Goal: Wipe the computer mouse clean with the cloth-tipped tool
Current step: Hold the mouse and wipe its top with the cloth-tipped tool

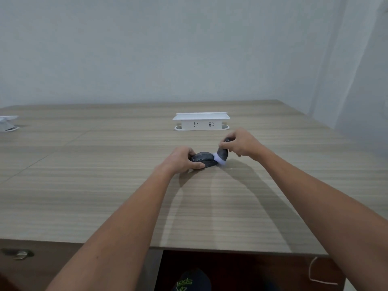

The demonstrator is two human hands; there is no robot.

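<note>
A dark grey computer mouse (pixel 205 160) lies on the wooden table (pixel 105 185), a little past its middle. My left hand (pixel 182 159) grips the mouse from its left side, thumb along the near edge. My right hand (pixel 241 143) holds a dark cleaning tool (pixel 223 153) tilted down to the left. The tool's white cloth tip (pixel 219 161) touches the right end of the mouse. Fingers hide much of the tool's body.
A white pop-up socket box (pixel 201 121) stands behind the hands. Another white box (pixel 7 122) sits at the far left edge. The table's front edge runs below my forearms, with a drawer lock (pixel 20 254) at lower left and a white cord (pixel 315 274) at lower right.
</note>
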